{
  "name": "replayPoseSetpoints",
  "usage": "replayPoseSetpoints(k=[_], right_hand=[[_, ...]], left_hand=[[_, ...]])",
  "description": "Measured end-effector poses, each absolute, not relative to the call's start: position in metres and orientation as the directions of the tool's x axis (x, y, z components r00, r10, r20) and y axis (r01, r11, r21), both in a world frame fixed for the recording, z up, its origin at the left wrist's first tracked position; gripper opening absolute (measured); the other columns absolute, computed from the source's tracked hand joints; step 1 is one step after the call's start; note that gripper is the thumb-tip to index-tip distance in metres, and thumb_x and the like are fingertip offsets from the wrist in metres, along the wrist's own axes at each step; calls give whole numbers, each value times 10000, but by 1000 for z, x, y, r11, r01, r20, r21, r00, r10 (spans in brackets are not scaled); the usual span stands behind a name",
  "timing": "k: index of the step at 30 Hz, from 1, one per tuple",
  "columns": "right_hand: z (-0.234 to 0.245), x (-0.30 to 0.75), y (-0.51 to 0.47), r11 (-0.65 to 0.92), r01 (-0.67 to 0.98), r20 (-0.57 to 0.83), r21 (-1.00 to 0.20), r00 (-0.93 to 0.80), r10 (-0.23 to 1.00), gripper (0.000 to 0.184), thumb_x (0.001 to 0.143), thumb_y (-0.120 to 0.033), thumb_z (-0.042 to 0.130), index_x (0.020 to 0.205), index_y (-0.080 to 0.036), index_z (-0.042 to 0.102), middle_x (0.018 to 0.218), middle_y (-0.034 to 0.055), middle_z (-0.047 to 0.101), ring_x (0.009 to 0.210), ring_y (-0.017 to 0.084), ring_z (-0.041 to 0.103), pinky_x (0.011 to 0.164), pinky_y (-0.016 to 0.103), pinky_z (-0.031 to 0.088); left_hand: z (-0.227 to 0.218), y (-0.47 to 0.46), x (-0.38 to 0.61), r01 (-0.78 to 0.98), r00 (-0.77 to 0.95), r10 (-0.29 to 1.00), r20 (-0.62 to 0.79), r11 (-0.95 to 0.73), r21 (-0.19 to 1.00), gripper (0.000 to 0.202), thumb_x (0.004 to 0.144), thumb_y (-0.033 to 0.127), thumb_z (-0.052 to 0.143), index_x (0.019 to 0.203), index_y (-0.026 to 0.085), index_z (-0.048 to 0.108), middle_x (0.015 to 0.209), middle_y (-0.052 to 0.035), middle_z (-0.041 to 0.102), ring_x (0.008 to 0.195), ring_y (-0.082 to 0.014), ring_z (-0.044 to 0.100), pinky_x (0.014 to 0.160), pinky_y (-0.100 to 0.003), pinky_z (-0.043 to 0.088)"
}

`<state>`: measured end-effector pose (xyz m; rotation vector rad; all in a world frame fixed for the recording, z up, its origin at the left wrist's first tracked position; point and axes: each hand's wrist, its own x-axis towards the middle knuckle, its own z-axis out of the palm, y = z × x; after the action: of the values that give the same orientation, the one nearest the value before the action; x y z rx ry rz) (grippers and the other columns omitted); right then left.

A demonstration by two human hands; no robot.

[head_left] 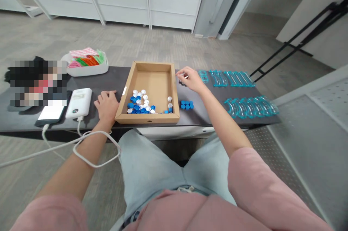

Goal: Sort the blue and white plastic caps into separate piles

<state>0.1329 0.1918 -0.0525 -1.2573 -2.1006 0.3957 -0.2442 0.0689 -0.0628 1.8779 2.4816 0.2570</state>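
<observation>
A shallow cardboard box [152,116] stands on the dark table in front of me. White hexagonal pieces [145,97] and blue hexagonal pieces [142,110] lie loose in its near left part, with a few more in the near right corner. My right hand [190,78] is beyond the box's right wall, fingers pinched on a small white piece [186,77] that they partly hide. Under it are small dark pieces [182,83]. Several blue pieces [186,105] sit grouped in rows right of the box. Flat on the table left of the box, my left hand [106,106] is open and holds nothing.
Clear turquoise-edged plastic parts [251,107] lie in rows at the right. At the left are a white power bank [78,103], a phone [53,111] and a white tray [89,70] of colourful items. A white cable [95,133] loops over my left forearm.
</observation>
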Motion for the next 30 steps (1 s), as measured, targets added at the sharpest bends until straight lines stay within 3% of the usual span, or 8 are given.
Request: replayPoseSetpoints(k=[4, 9, 16, 19, 24, 30], right_hand=[[-84, 189, 173, 306, 700, 336, -645, -99, 936, 276, 1074, -355, 565, 1163, -188, 765, 1177, 126, 740, 988, 240, 692, 908, 390, 588], [-116, 204, 158, 211, 702, 307, -680, 11, 952, 252, 1013, -361, 648, 1188, -201, 734, 1315, 145, 656, 1065, 246, 712, 879, 379, 628], [-117, 194, 165, 286, 776, 293, -562, -136, 946, 55, 941, -241, 719, 991, -222, 712, 1147, 109, 727, 1120, 281, 680, 1014, 410, 552], [-118, 192, 167, 244, 802, 311, -545, -77, 947, 44, 946, -222, 727, 984, -217, 706, 1209, 115, 723, 1013, 256, 688, 935, 381, 536], [-124, 192, 163, 242, 803, 301, -544, -83, 950, 53, 973, -260, 727, 1001, -217, 739, 1016, 77, 742, 867, 244, 649, 808, 351, 492], [-127, 192, 163, 276, 779, 321, -563, -101, 942, 162, 964, -248, 719, 1102, -204, 792, 1202, 108, 743, 877, 241, 659, 855, 366, 520]], left_hand=[[-65, 73, -245, 949, -298, 952, 66, 287, 133, 572, 1147, 264, 274, 1600, 106, 587, 1596, -256, 532, 1456, -404, 509, 1175, -504, 403], [-63, 73, -243, 944, -314, 948, 53, 305, 128, 593, 1159, 285, 234, 1604, 113, 586, 1603, -247, 522, 1481, -400, 503, 1189, -490, 404], [-60, 71, -242, 950, -299, 954, 39, 293, 110, 587, 1160, 318, 268, 1625, 119, 565, 1601, -255, 519, 1474, -401, 510, 1195, -505, 409], [-58, 72, -242, 946, -309, 950, 30, 305, 108, 588, 1150, 303, 282, 1624, 107, 571, 1597, -260, 521, 1483, -415, 503, 1209, -513, 412], [-58, 74, -241, 945, -311, 950, 22, 306, 112, 584, 1151, 310, 300, 1630, 116, 572, 1596, -258, 523, 1479, -419, 504, 1228, -531, 413], [-62, 75, -242, 944, -317, 948, 39, 311, 112, 572, 1146, 276, 309, 1620, 105, 580, 1583, -273, 536, 1455, -426, 515, 1212, -560, 429]])
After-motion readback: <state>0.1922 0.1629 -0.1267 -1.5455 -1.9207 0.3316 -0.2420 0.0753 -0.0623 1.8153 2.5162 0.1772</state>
